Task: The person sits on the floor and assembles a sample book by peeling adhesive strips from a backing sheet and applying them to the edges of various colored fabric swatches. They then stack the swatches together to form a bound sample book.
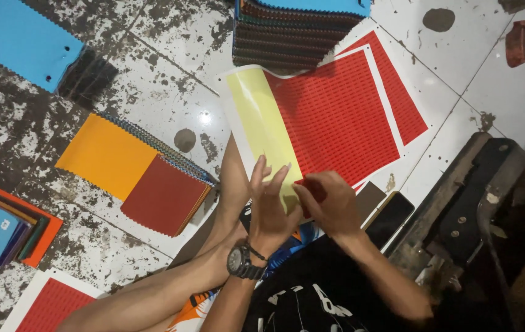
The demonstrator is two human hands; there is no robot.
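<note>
While I sit on the floor (152, 80), my left hand (271, 206) lies flat with fingers spread on the sheet's (336, 117) yellow strip (262, 117); my right hand (330, 203) pinches its red near edge, blurred, seemingly a small sticker. The sheet rests on a second sheet (407, 104), against a swatch stack (290, 34); phone (389, 218) just right

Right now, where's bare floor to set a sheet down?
Bare floor lies between the blue swatch stack, the orange swatch stack and the red sticker sheet; more right of that sheet. Crowded around the left hand and right hand.
</note>
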